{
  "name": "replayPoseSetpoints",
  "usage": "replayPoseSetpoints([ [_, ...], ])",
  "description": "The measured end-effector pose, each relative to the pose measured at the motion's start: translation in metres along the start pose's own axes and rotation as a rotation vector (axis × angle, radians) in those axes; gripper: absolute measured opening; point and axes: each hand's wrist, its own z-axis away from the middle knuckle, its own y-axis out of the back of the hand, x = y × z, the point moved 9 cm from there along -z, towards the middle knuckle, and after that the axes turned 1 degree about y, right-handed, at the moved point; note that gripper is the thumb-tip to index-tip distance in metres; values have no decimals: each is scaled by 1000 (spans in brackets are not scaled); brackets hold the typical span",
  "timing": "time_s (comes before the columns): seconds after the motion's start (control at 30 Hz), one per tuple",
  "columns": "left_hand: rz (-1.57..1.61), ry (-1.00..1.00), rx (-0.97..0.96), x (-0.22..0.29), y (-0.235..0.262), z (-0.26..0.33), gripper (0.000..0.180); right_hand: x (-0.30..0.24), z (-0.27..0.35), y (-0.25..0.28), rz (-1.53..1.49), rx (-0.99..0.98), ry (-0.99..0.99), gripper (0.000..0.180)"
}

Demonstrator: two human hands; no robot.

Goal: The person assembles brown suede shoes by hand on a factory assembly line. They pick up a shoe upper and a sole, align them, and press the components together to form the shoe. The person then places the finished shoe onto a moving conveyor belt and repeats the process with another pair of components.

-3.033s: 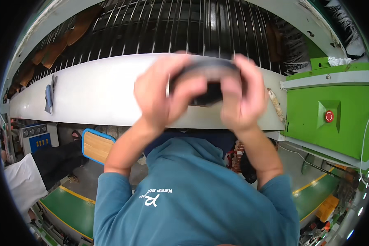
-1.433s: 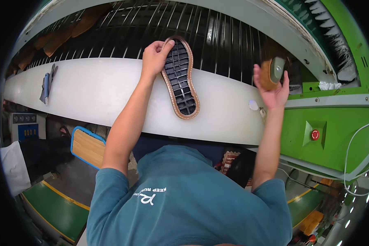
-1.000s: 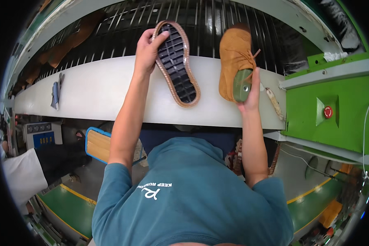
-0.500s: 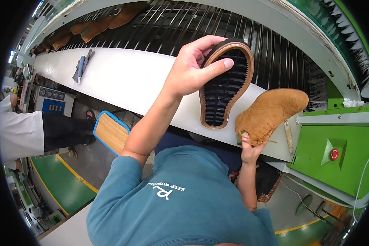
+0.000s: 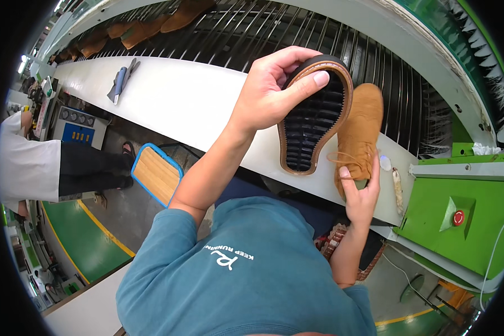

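Observation:
My left hand (image 5: 277,87) grips a shoe sole (image 5: 309,126) near its toe end, thumb on the inner face and fingers behind. The sole has a black ribbed inside and a brown stitched rim, and its heel end points toward me. Right beside it, my right hand (image 5: 362,196) holds a tan suede shoe upper (image 5: 362,120) by the heel end. The upper's toe points away from me, and its thin lace (image 5: 344,159) hangs loose. Both pieces are above the white table (image 5: 207,101).
Metal rollers (image 5: 252,33) run behind the table, with several brown shoes (image 5: 145,32) on them at far left. A blue-handled knife (image 5: 119,84) lies on the table's left. A green machine (image 5: 442,224) with a red button stands right. A person (image 5: 33,159) stands left near a wooden-topped stool (image 5: 158,173).
The right hand has turned the shoe upper from its side to toe-away, bringing it close beside the sole. The left hand with the sole has shifted slightly right.

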Motion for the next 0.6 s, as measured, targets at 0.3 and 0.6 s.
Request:
replayPoseSetpoints([
  [0.3, -197, -224, 8, 16, -10, 6, 36, -104, -37, 30, 307, -16, 451, 54],
  [0.6, -499, -547, 15, 57, -15, 16, 37, -185, -71, -35, 43, 16, 881, 35],
])
